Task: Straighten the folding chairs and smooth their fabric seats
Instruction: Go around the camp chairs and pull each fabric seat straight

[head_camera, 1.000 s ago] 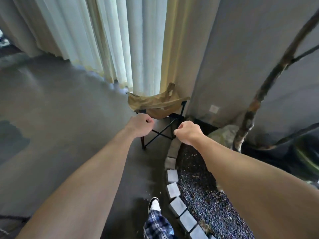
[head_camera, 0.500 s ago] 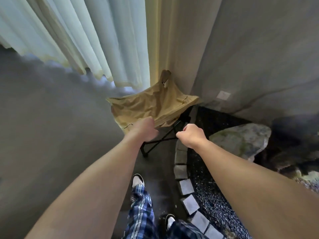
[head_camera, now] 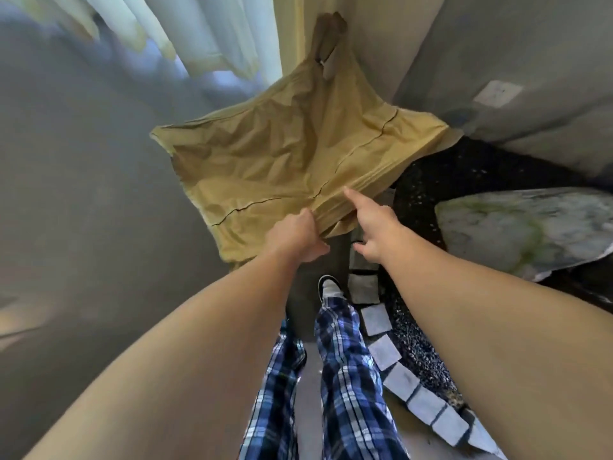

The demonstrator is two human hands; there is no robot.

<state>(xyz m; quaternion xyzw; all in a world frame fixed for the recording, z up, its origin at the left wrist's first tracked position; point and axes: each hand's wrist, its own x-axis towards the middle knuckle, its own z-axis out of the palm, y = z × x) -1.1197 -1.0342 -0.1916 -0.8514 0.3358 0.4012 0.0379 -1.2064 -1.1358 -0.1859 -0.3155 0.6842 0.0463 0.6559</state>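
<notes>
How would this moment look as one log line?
left hand: gripping near edge of tan seat fabric | right hand: open, index fingertip at edge | fabric: wrinkled

The chair seat point(head_camera: 282, 161) is tan woven cloth, matt and heavily creased, with stitched seams running across it. The floor point(head_camera: 83, 194) looks like smooth grey concrete with a dull sheen. The curtain point(head_camera: 219, 31) is thin, pale cloth — soft folds, slightly translucent. The trousers point(head_camera: 345, 376) are blue-and-white checked cloth. Beside them lies a border of grey stone blocks point(head_camera: 388, 353), matt and rough-edged, then dark gravel point(head_camera: 421, 353) — coarse, speckled. The big rock point(head_camera: 517, 224) is rough, mottled stone.
</notes>
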